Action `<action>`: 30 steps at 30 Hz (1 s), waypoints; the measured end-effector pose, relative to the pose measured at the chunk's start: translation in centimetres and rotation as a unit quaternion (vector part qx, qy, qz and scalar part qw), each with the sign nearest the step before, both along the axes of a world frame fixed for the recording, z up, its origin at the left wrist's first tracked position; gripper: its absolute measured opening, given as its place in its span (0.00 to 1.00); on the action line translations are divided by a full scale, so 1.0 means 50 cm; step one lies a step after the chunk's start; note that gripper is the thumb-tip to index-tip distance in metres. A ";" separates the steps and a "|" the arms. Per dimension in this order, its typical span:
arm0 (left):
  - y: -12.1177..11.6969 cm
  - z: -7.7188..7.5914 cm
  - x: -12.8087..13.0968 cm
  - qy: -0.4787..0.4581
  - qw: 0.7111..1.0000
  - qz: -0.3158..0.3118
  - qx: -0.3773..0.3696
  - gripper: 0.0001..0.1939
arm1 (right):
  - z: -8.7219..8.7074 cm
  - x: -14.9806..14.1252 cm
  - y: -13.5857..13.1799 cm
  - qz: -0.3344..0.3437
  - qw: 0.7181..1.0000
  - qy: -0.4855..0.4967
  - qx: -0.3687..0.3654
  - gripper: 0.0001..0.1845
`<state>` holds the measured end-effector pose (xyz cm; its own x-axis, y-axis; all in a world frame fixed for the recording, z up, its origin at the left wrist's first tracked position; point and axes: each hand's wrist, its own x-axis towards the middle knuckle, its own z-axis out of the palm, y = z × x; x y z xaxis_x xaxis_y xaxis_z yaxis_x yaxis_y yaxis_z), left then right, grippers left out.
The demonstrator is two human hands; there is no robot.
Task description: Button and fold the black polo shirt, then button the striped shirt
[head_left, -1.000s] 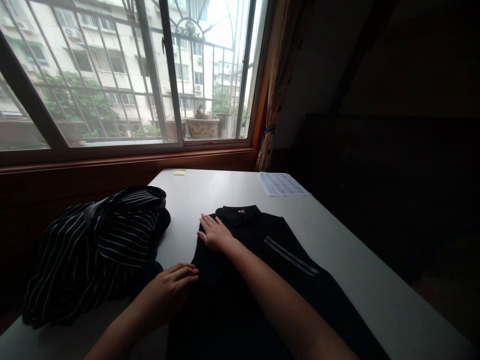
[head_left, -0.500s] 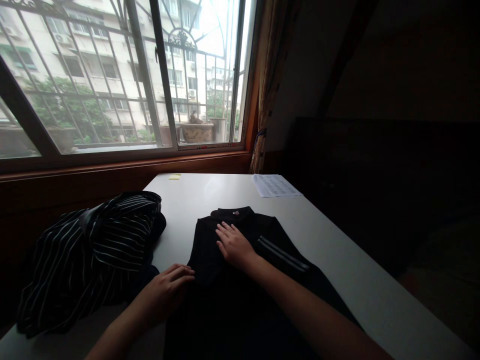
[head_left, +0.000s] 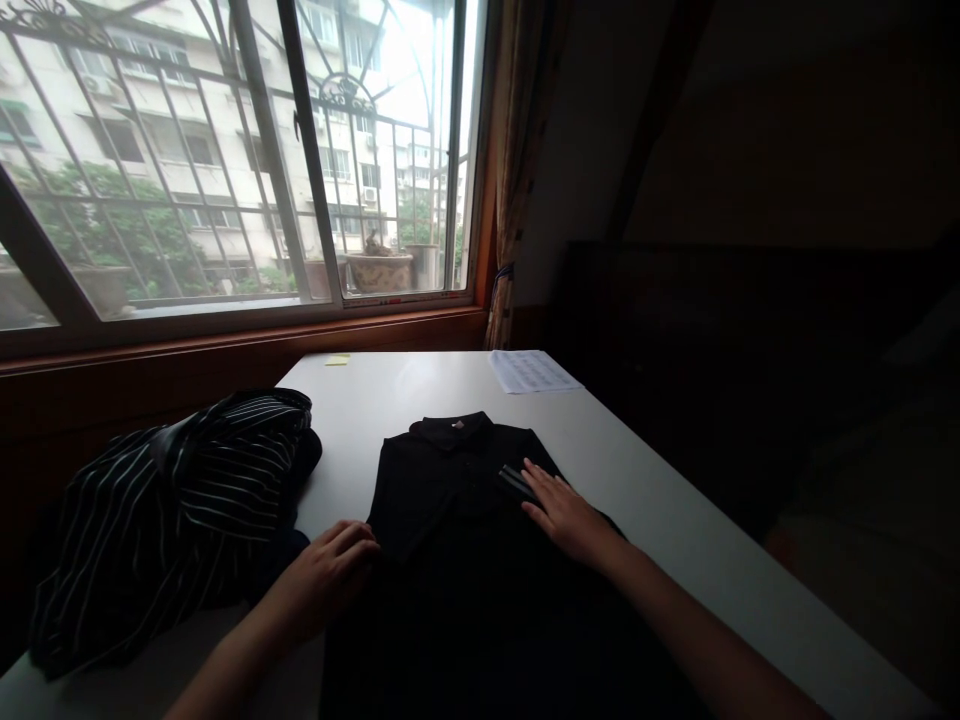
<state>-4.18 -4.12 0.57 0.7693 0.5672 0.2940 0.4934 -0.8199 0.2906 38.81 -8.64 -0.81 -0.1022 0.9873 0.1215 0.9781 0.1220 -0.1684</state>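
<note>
A black collared shirt (head_left: 450,600) lies spread on the white table, its collar toward the window and a small label inside the neck. At the shirt's left edge, my left hand (head_left: 334,565) is closed with curled fingers on the fabric; the thumb is hidden. Flat on the right side of the shirt rests my right hand (head_left: 570,515), fingers stretched out. It partly covers a grey-striped band (head_left: 514,482) on the shirt.
A heap of black-and-white striped clothing (head_left: 240,480) sits on the left of the white table (head_left: 637,450). At the far edge lie printed sheets (head_left: 534,372) and a yellow sticky note (head_left: 337,360). Beyond is a barred window (head_left: 360,180) with a curtain (head_left: 504,270).
My right hand has slid from the shirt's left shoulder area across to the striped band on the right. My left hand stays at the left edge. The view has turned slightly right.
</note>
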 end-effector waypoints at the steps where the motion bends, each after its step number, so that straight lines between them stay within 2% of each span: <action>1: 0.002 -0.002 -0.001 0.001 1.000 0.000 0.001 0.11 | -0.003 0.008 -0.012 -0.003 1.000 0.002 -0.008 0.37; 5: 0.009 -0.009 -0.006 -0.002 1.000 -0.009 0.005 0.12 | -0.016 0.018 -0.035 -0.001 1.000 0.003 -0.008 0.37; 14: 0.015 -0.010 -0.004 0.010 0.999 -0.008 0.035 0.22 | -0.036 0.022 -0.030 0.010 0.999 0.019 0.033 0.35; 21: 0.032 -0.004 0.000 0.031 0.999 -0.024 0.033 0.23 | -0.027 0.018 -0.033 0.004 1.000 0.016 0.024 0.35; 30: 0.046 -0.020 -0.004 0.028 0.998 -0.026 0.047 0.23 | -0.016 0.017 -0.037 0.005 0.999 0.034 0.019 0.34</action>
